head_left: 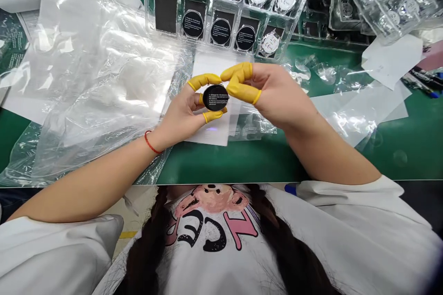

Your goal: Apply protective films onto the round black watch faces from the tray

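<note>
A round black disc [215, 97] with small white printed text is held upright in front of me, its face toward the camera. My left hand [183, 117] pinches it at the left edge between yellow-cotted fingertips, with a red string bracelet [150, 143] on that wrist. My right hand [266, 90] comes in from the right, and its yellow finger cots press against the disc's upper right edge. Directly beneath both hands lies a white paper sheet [211, 131].
A clear plastic tray [221, 9] at the far side holds round white-faced devices and black printed discs. More trays stand at the upper right. A crumpled clear plastic bag [93, 83] covers the left of the green mat [242, 161]. Pens lie at the right edge.
</note>
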A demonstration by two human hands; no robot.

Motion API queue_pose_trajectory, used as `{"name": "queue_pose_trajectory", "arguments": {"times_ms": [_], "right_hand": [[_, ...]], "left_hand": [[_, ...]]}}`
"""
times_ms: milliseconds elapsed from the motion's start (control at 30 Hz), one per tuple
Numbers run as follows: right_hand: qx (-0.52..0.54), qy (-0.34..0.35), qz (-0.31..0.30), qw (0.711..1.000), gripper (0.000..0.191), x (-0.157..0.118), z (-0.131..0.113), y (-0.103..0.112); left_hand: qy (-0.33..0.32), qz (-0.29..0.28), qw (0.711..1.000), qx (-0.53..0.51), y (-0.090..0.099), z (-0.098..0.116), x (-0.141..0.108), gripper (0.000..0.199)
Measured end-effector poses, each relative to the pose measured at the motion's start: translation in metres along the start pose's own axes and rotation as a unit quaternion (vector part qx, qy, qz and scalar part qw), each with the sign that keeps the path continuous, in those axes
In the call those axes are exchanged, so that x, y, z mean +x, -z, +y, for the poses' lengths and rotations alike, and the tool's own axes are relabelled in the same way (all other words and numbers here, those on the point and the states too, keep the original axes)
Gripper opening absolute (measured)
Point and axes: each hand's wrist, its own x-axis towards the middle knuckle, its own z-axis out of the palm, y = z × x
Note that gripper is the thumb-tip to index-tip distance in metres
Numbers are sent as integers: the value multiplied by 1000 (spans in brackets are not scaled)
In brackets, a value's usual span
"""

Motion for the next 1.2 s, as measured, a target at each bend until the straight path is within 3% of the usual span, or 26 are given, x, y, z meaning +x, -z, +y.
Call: {"name": "queue_pose_trajectory", "arguments": {"times_ms": [133, 367, 1200], "right_hand": [[24, -14, -10, 1000, 35, 3, 10, -9], [14, -33, 0, 999, 32, 6, 13, -7], [24, -11, 12, 1000, 32, 2, 16, -10]], "left_hand": [[5, -12, 1000, -23, -1, 0, 0, 67], [36, -11, 996, -80, -3, 2, 1, 66], [15, -14, 999, -44, -2, 1, 0, 64]]}}
